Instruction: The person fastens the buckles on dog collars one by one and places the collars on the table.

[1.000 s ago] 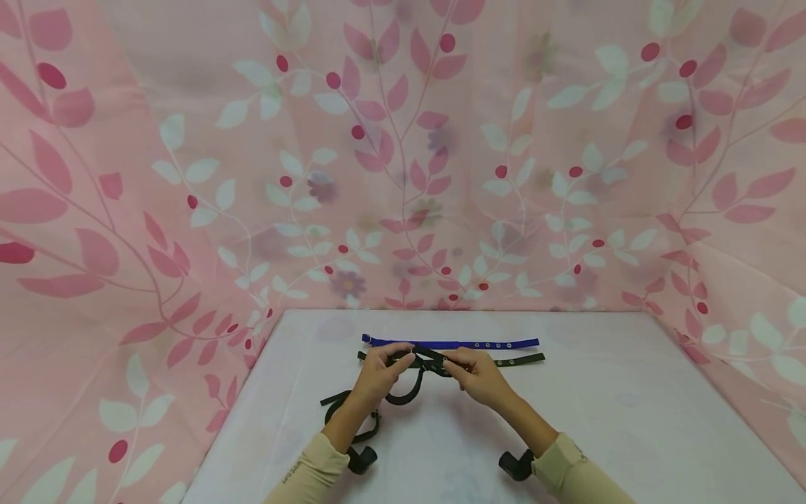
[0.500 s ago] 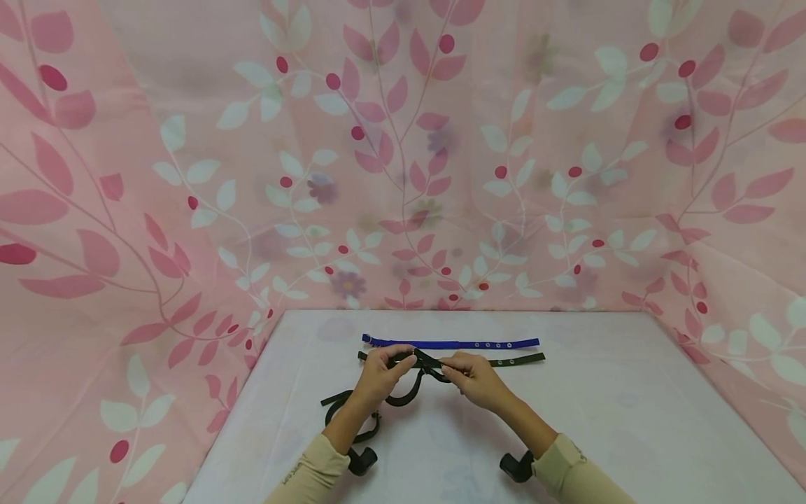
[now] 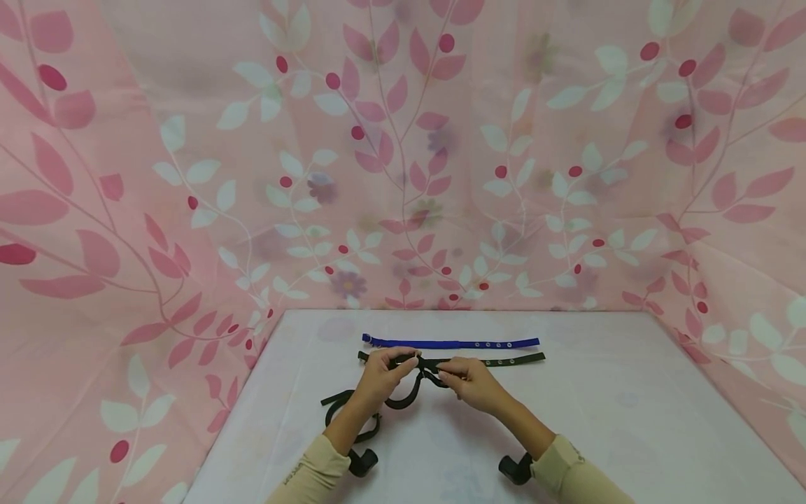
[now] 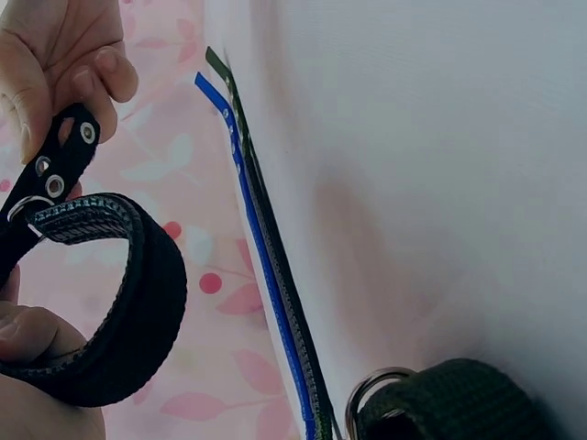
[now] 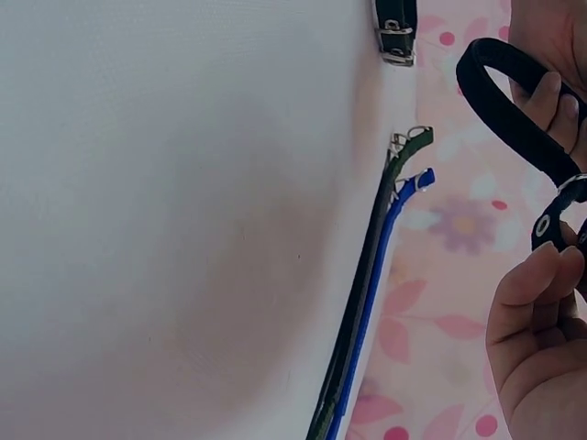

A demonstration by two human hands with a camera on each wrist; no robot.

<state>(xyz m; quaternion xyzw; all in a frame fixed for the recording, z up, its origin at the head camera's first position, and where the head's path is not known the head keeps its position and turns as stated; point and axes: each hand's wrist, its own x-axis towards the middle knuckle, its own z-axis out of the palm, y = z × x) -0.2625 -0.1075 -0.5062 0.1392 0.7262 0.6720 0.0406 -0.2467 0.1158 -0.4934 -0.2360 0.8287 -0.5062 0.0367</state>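
Both hands hold a black dog collar point(image 3: 404, 401) up over the middle of the table. My left hand point(image 3: 378, 381) grips its padded band, which curves into a loop in the left wrist view. My right hand point(image 3: 477, 383) pinches the strap end with metal eyelets, seen bent back on itself near a metal ring point(image 4: 32, 209). The fingers cover part of the fastening. Behind the hands lie a dark green collar point(image 3: 522, 359) and a blue collar point(image 3: 441, 344), stretched out side by side, eyelet ends to the right.
Another dark collar point(image 3: 366, 438) lies coiled on the white table point(image 3: 598, 420), partly behind the left forearm. Black wrist-mounted devices point(image 3: 363, 462) stick out by both sleeves. Pink floral cloth point(image 3: 403, 175) hangs around the table's back and sides.
My right hand has shifted slightly left and down, bringing the collar's strap end closer to the left fingers. The left hand has barely moved; the collars on the table have stayed put.
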